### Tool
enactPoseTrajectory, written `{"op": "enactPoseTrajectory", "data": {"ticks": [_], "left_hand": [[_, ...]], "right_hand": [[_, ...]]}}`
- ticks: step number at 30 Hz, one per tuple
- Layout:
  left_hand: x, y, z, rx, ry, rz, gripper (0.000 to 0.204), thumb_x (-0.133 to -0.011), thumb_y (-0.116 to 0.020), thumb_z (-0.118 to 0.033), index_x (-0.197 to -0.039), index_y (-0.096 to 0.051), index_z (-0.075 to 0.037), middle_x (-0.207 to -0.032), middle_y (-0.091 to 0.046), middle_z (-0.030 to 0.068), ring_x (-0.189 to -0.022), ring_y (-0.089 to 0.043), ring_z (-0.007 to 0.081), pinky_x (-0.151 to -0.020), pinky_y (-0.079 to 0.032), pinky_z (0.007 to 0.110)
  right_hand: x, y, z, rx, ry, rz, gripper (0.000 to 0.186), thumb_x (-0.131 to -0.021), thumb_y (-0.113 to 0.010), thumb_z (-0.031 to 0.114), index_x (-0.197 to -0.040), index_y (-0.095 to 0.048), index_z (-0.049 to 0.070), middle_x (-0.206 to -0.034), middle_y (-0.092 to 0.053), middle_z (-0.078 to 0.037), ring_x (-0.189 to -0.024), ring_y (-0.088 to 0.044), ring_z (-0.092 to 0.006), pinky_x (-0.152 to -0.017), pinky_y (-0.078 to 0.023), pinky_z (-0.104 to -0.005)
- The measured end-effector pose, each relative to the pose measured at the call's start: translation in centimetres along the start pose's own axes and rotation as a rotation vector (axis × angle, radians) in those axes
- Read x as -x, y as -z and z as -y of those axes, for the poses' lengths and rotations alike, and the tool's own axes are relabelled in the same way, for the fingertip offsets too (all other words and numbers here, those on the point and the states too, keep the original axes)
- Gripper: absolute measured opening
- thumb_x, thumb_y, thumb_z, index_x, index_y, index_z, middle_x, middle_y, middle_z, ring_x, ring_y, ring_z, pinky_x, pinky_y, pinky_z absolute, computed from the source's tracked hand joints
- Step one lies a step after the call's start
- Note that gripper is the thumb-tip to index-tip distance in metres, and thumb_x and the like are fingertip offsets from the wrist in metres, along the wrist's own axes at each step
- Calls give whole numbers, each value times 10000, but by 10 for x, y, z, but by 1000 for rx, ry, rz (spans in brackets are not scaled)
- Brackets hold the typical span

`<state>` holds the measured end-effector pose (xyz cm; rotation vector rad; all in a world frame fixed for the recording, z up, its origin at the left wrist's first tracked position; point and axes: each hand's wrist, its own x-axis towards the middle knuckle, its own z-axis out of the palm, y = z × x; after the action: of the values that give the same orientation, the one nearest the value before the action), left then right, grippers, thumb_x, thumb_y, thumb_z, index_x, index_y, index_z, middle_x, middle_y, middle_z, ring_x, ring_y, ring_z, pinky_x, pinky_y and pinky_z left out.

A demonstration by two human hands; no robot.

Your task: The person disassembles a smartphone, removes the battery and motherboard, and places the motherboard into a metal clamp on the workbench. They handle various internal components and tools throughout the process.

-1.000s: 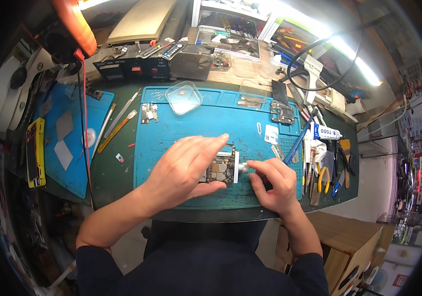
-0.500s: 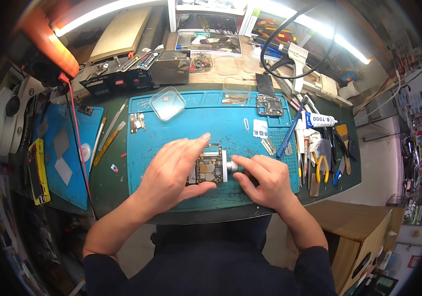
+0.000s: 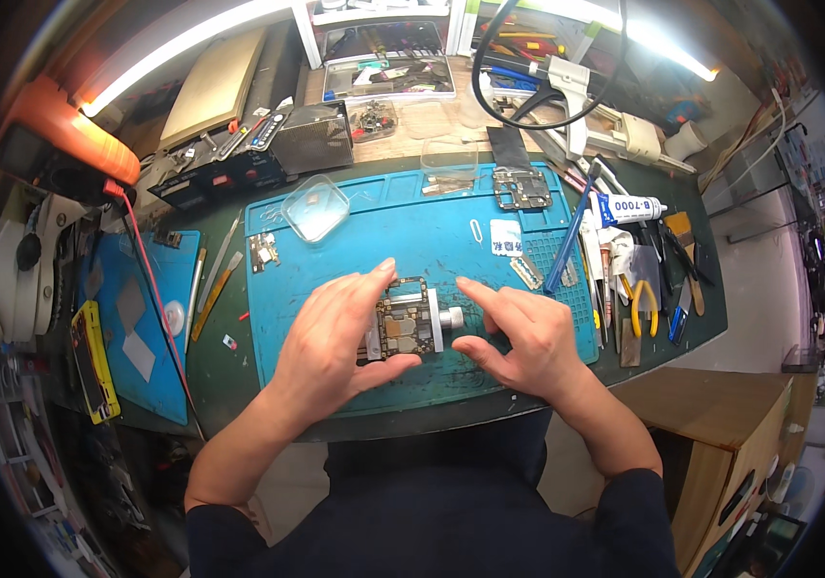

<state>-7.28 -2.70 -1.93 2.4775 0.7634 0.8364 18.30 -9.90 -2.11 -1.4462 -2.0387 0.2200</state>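
Note:
A dark phone circuit board (image 3: 407, 326) sits clamped in a small metal board holder (image 3: 436, 321) on the blue mat (image 3: 335, 255). My left hand (image 3: 321, 332) is wrapped round the holder's left side, fingers along the far edge and thumb along the near edge; its palm side is hidden. At the holder's right end a round silver knob (image 3: 452, 318) sticks out. Just right of it is my right hand (image 3: 528, 337), index finger and thumb spread apart, with nothing between them and not touching the knob.
Behind the holder lie a clear plastic box (image 3: 316, 209), another circuit board (image 3: 522, 188) and a paper clip (image 3: 476, 231). On the right are a glue tube (image 3: 629, 208), yellow-handled pliers (image 3: 644, 306) and several tools. An orange multimeter (image 3: 70, 144) with red and black leads stands at left.
My right hand's fingers have come off the knob and opened, moving slightly right. The left hand stays round the holder. The whole view has shifted a little.

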Motion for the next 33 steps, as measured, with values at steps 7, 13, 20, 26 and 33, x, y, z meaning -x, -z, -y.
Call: {"op": "enactPoseTrajectory", "data": {"ticks": [7,13,20,26,33], "left_hand": [[-1,-1,1,14,-7,3,956,-701,-940,-228,-1492,-458,9,-1297,-662,170,-1153,-637,366,-1022,-491,456],[-1,-1,1,19,-10,6,1003,-683,-950,-210,-1512,-430,10,-1292,-665,166,-1152,-643,353,-1022,-492,454],[-2,-1,1,11,-11,11,1009,-676,-951,-197,-1512,-428,15,-1290,-664,166,-1151,-649,351,-1021,-498,453],[-2,-1,0,0,-12,16,1011,-675,-949,-194,-1513,-425,19,-1288,-664,171,-1157,-650,352,-1022,-499,459],[-1,-2,1,8,0,21,995,-688,-943,-201,-1509,-428,25,-1287,-663,175,-1164,-648,355,-1024,-495,462]], "right_hand": [[1,-2,-1,72,51,57,408,-898,-770,382,-1184,-705,98,-741,-578,-31,-635,-625,-207,-563,-490,-344],[3,0,-8,-47,124,61,420,-904,-763,375,-1201,-694,86,-739,-576,-33,-632,-625,-212,-558,-491,-345],[2,0,-4,-10,68,77,396,-902,-764,360,-1172,-694,79,-754,-595,-40,-640,-633,-221,-566,-500,-344],[2,-2,-5,22,75,63,383,-886,-776,309,-1177,-690,76,-789,-614,-47,-659,-646,-226,-576,-511,-351],[1,-1,-4,6,61,60,326,-855,-792,236,-1133,-698,93,-793,-622,-47,-662,-651,-233,-579,-516,-357]]}}
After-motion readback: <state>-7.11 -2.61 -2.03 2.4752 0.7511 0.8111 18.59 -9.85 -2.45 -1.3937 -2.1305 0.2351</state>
